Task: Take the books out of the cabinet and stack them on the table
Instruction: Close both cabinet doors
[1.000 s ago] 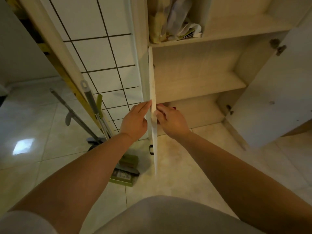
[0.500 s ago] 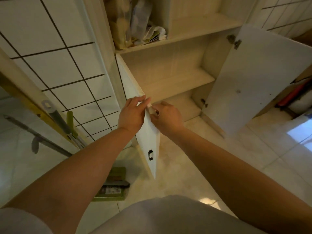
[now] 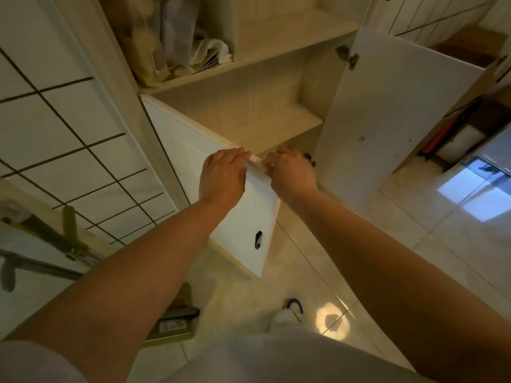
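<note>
We have both hands on the top edge of the left door (image 3: 221, 217): our left hand (image 3: 222, 175) lies over the edge with fingers curled onto it, and our right hand (image 3: 290, 172) grips the same edge just beside it, fingers wrapped behind the panel.

The risk we judge from here is the door itself. It hangs at a slant below the cabinet (image 3: 312, 84) frame, and if its hinge is loose, our pull on the top edge could wrench it further or drop it toward our foot (image 3: 284, 317) below our hands. Fingers hooked over the edge could also be pinched if it swings back against the frame.

The right door (image 3: 387, 128) stands wide, to the right of our right hand. The two shelves beyond our hands show bare wood. The upper compartment, well above our left hand, holds plastic bags (image 3: 154, 42) and some flat printed items (image 3: 210, 58); whether these are the books we cannot tell. No table is in view.

Below our left arm a mop (image 3: 38, 268) and a box (image 3: 171, 324) rest near the tiled wall.
</note>
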